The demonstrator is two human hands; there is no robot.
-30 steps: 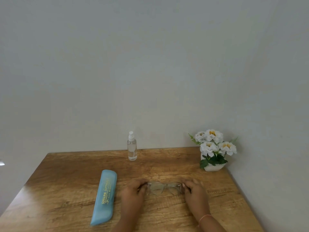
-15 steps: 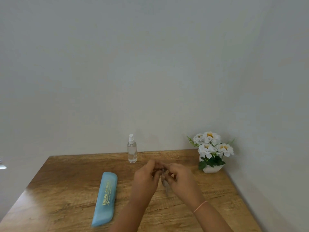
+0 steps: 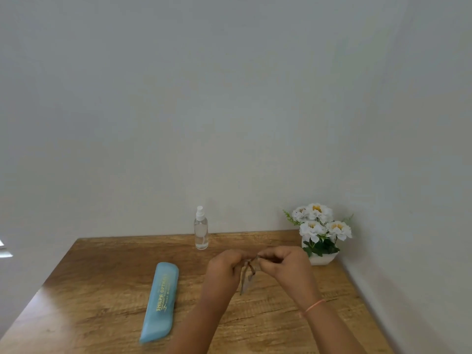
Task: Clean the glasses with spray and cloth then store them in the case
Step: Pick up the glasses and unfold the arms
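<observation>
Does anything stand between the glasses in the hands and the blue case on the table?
Nothing visible does. The glasses hang pinched between the left hand and right hand. The blue case lies to their left, and only bare wooden table shows between them.

Your brown wood-grain table [image 3: 102,290] carries three things: a long light-blue glasses case with gold lettering [image 3: 161,300] lying at nine o'clock, a clear spray bottle with white nozzle [image 3: 201,232] upright at twelve, and a white pot of white flowers [image 3: 323,259] at two.

White potted flowers [image 3: 320,232] at wooden table's [image 3: 107,282] far-right corner.
</observation>
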